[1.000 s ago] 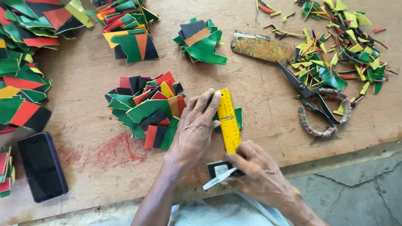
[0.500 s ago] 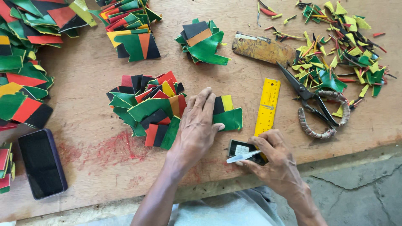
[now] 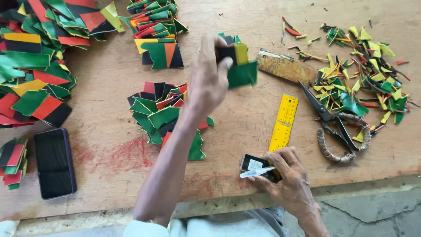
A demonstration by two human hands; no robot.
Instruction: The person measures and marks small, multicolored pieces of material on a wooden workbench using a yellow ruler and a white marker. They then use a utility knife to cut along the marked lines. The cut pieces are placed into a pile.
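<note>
Landmark for all positions: the yellow ruler [image 3: 283, 122], lying flat on the wooden table [image 3: 245, 114].

Nearest the table's front edge, just below the ruler's near end: right hand [image 3: 285, 173], resting on the board. Its fingers are closed around a small black block with a pale label [image 3: 253, 163] and a thin white pen-like tool [image 3: 257, 172] that lies across it. Tool tip points left.

Far left of the ruler, near the front edge: a dark phone [image 3: 54, 161], screen up and blank.

Left of the ruler, mid-table: a loose heap of cut pieces [image 3: 160, 112] in green, red and black. The left forearm crosses over it.

Just right of the ruler: black scissors [image 3: 335, 127] with cord-wrapped handles, blades pointing away from the person.

Beyond the ruler's far end and to its left: left hand [image 3: 208, 79], raised off the table, fingers pinched on a stacked piece, black, yellow and green [image 3: 239, 63]. Slight motion blur here. The piece is clear of the surface.

Just beyond the ruler's far end: a worn, stained flat block [image 3: 287, 66]. Right of it, a scatter of yellow and green offcuts [image 3: 368, 74].

Far left and far edge: further stacks of coloured pieces [image 3: 39, 61].
</note>
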